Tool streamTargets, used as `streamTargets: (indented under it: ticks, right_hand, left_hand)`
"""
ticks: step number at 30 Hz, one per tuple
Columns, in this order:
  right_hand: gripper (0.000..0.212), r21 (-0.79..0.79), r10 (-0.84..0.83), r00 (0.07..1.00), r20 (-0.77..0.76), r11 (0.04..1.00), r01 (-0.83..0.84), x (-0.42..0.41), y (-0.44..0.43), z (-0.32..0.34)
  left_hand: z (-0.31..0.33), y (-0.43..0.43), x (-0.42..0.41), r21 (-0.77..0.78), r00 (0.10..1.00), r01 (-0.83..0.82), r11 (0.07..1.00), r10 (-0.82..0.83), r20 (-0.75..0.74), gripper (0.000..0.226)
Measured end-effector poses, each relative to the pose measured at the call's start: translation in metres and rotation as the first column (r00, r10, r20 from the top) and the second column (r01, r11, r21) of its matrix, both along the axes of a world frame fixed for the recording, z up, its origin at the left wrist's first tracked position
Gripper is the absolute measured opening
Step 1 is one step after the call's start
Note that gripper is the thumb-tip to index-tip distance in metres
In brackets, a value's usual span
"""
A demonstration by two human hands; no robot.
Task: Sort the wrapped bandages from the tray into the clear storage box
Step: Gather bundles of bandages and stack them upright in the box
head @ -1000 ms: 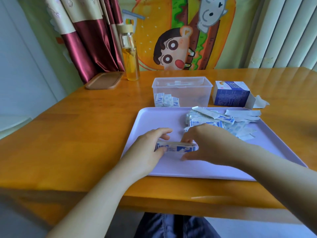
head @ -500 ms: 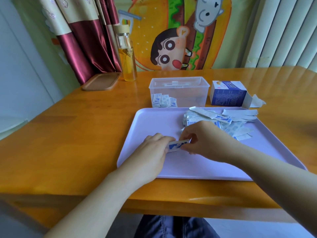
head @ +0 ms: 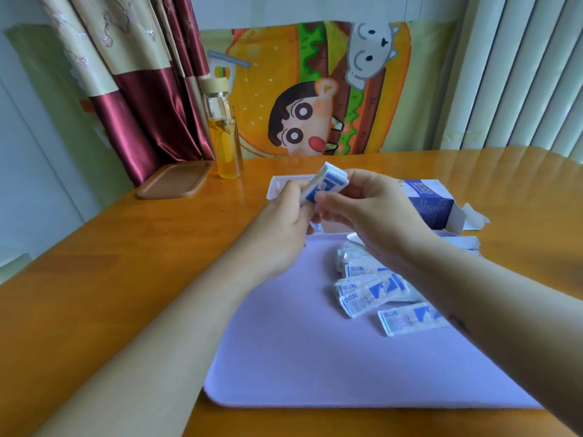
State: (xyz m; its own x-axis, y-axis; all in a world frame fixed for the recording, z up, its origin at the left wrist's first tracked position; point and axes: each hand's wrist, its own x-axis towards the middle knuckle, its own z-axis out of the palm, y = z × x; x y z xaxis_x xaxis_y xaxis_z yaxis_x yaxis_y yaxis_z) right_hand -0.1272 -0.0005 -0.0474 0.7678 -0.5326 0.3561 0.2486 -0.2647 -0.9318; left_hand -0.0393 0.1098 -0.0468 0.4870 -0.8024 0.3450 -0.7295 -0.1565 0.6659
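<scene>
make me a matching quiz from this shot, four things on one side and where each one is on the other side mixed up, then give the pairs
Things:
1. glass bottle
2. bundle of bandages
3. blue carton
4. loose bandages

Places:
a. lying on the purple tray
b. held up between the left hand and the right hand
c. standing beside the brown lid
d. flap open, on the table beyond the right hand

Pairs: 1-c, 2-b, 3-d, 4-a
</scene>
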Motion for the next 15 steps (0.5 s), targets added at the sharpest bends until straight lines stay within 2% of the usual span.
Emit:
streamTargets:
  ticks: [5, 10, 12, 15]
  right_hand:
    - [0.012, -0.025, -0.123, 0.99, 0.063, 0.992, 0.125, 0.042, -0.024, 0.018]
    - [0.012, -0.024, -0.144, 0.99, -0.001, 0.989, 0.144, 0.079, -0.051, 0.027]
    - [0.011, -0.008, -0.17, 0.983, -0.067, 0.985, 0.17, 0.091, -0.066, 0.031]
    - [0.007, -0.081, -0.298, 0.916, -0.267, 0.955, 0.287, 0.103, -0.097, 0.032]
  left_hand:
    - [0.017, -0.037, 0.033, -0.107, 0.997, 0.031, 0.994, -0.038, -0.065, 0.037]
    - [0.02, -0.068, 0.068, -0.065, 1.0, 0.006, 0.998, -0.008, -0.028, 0.051]
    - [0.021, -0.075, 0.08, -0.009, 1.0, -0.003, 1.0, 0.003, 0.014, 0.053]
    - [0.02, -0.072, 0.097, 0.101, 0.989, -0.06, 0.993, 0.045, 0.141, 0.05]
